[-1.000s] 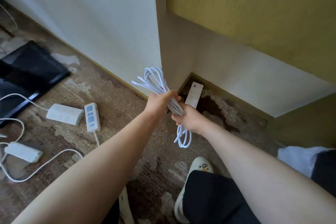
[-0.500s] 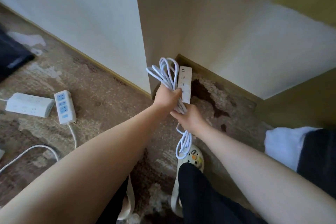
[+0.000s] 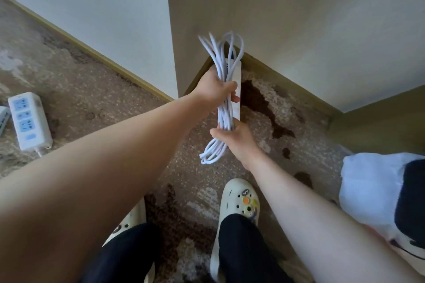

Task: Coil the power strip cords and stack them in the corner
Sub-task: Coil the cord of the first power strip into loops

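Our left hand clenches the coiled white cord against its power strip. Our right hand grasps the cord lower down.

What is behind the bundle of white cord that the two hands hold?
Behind the coiled cord is a white power strip, held against it by the left hand and the right hand. The cord and hands cover most of the strip.

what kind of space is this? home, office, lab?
Probably an indoor room of a home, at a wall corner: worn patterned carpet, plain walls with a baseboard, and the person in clog slippers. Power strips lie loose on the floor.
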Tool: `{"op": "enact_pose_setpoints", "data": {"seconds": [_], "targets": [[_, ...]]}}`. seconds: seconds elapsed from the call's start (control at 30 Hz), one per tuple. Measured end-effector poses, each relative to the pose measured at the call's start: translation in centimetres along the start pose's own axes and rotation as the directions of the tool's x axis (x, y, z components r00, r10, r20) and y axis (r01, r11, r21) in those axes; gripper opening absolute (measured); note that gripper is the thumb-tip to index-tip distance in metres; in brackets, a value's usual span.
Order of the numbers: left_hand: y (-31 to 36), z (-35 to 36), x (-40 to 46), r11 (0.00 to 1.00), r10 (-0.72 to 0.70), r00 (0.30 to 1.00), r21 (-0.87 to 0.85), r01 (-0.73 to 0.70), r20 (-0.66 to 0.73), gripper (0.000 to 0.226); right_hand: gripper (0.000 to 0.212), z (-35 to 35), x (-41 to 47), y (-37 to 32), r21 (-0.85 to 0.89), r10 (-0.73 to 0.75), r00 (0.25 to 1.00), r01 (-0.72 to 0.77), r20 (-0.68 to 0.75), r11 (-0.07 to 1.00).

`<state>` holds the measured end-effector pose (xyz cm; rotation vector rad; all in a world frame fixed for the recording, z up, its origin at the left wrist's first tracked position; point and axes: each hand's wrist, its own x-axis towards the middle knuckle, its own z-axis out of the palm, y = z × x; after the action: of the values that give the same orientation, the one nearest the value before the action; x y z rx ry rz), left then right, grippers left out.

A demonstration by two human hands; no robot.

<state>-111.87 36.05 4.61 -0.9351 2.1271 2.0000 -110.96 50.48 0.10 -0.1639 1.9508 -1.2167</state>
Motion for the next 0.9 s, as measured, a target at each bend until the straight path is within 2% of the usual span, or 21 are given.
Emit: {"op": "enact_pose_setpoints", "data": {"seconds": [0.13, 0.23, 0.33, 0.43, 0.5, 0.57, 0.63, 0.7, 0.77, 0.8, 0.9], "targets": [[-0.8, 0.4, 2.6, 0.998, -0.030, 0.999, -0.059, 0.028, -0.028, 0.019, 0.020, 0.5, 1.9, 1.5, 0.032, 0.016, 0.998, -0.015, -0.053, 0.999], [-1.4, 0.7, 4.1, 0.995, -0.015, 1.000, -0.103, 0.012, -0.022, 0.030, 0.023, 1.5, 3.6, 2.1, -0.121, -0.034, 0.995, 0.022, -0.097, 0.992], [-2.6, 0.6, 5.1, 0.999, -0.014, 1.000, -0.048, 0.014, 0.008, 0.043, 0.028, 2.5, 5.1, 2.4, -0.230, -0.084, 0.989, 0.054, -0.122, 0.972], [-4.5, 0.4, 5.6, 0.997, -0.064, 0.997, 0.043, 0.062, 0.046, 0.054, 0.032, 3.0, 6.3, 2.9, -0.217, -0.095, 0.985, 0.063, -0.142, 0.974], [-5.4, 0.4, 5.7, 0.998, -0.065, 0.994, 0.033, 0.063, 0.088, 0.051, 0.029, 3.1, 6.2, 3.1, -0.179, -0.097, 0.989, 0.076, -0.114, 0.981], [-6.1, 0.3, 5.8, 0.999, -0.032, 0.993, 0.018, 0.030, 0.109, 0.045, 0.019, 2.8, 5.9, 3.6, -0.130, -0.092, 0.996, 0.092, 0.005, 0.987], [-6.6, -0.1, 6.2, 0.998, 0.000, 0.996, 0.055, -0.005, 0.091, 0.036, 0.022, 1.9, 5.9, 4.7, -0.065, -0.071, 0.996, 0.075, 0.062, 0.995], [-7.1, -0.5, 6.9, 0.996, 0.023, 0.998, 0.086, -0.028, 0.052, 0.030, 0.021, 0.4, 6.5, 5.5, -0.015, -0.044, 0.993, 0.042, -0.106, 0.999], [-7.6, -0.6, 7.6, 0.991, 0.032, 0.999, 0.126, -0.036, 0.036, 0.028, 0.022, -1.0, 7.9, 5.9, -0.153, -0.058, 0.941, 0.007, -0.333, 0.988], [-7.8, -0.5, 7.9, 0.989, 0.030, 0.999, 0.143, -0.035, 0.037, 0.028, 0.027, -1.4, 8.9, 5.9, -0.232, -0.063, 0.920, -0.031, -0.388, 0.972], [-8.2, -0.2, 8.9, 0.991, 0.028, 1.000, 0.134, -0.026, -0.007, 0.029, 0.059, -1.4, 11.7, 5.3, -0.347, -0.033, 0.925, -0.109, -0.377, 0.932]]}}
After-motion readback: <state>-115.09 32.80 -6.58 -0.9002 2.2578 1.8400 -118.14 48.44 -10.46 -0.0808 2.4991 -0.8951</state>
